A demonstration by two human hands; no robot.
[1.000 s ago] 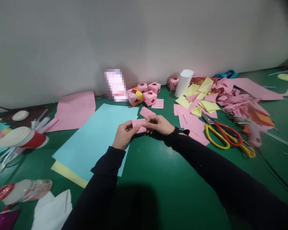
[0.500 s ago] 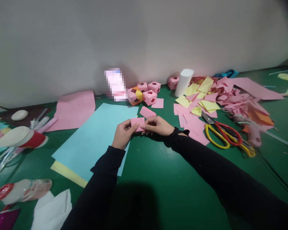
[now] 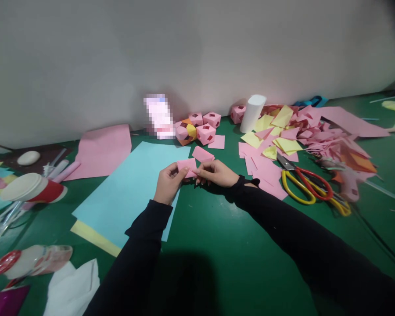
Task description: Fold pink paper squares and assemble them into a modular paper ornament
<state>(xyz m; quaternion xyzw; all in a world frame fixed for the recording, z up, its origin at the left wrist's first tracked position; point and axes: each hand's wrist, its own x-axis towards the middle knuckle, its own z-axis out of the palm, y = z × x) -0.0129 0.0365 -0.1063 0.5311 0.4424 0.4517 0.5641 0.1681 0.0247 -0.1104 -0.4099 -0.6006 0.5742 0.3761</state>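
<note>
Between my two hands is a small pink piece of paper (image 3: 187,165), slightly tilted. My left hand (image 3: 167,181) pinches its left part, thumb on the near face. At its right edge the fingers of my right hand (image 3: 219,173) are closed on the same paper. Just behind lies a folded pink paper piece (image 3: 202,153), and a pink square (image 3: 217,141) rests beyond it. Several folded pink paper shapes (image 3: 206,133) stand by the wall, one group joined with orange and yellow pieces. Under my left wrist is a light blue sheet (image 3: 128,188).
Scissors (image 3: 307,184) with red and yellow handles and a pink glue gun (image 3: 348,182) lie right, near a pile of paper scraps (image 3: 292,127). A white paper tube (image 3: 253,114) stands behind. Left are a lidded cup (image 3: 36,188), a bottle (image 3: 36,261) and a tissue (image 3: 72,287).
The pink paper in my hands has tilted and shifted slightly left, its right edge now lower. Both hands stay in nearly the same place.
</note>
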